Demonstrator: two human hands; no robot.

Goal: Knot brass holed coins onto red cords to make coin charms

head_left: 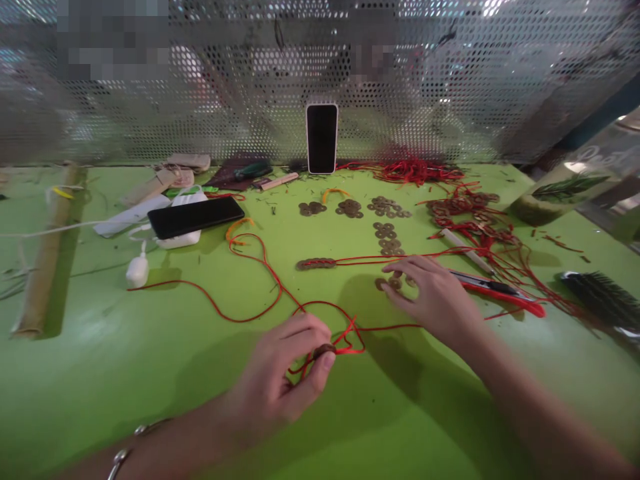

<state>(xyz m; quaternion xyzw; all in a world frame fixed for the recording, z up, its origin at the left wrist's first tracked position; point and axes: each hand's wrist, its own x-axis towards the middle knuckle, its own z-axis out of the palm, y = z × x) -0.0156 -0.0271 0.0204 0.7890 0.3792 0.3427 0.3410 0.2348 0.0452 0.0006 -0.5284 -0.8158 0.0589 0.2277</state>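
Head view: left hand [280, 367] pinches round brown coin [324, 350]. Nearer green table's [85, 393] far edge, right hand [437, 293], fingers parted, reaches similar coins [395, 283].

This looks like a small handicraft workspace; whether workshop or market stall, the view cannot settle. A bright green table [100, 373] carries sorted clusters of holed coins [385, 231], a tangled heap of red cord [417, 171], a red utility knife [500, 288] and scattered cord clippings [563, 244]. A perforated metal screen [240, 87] stands along the table's far edge.
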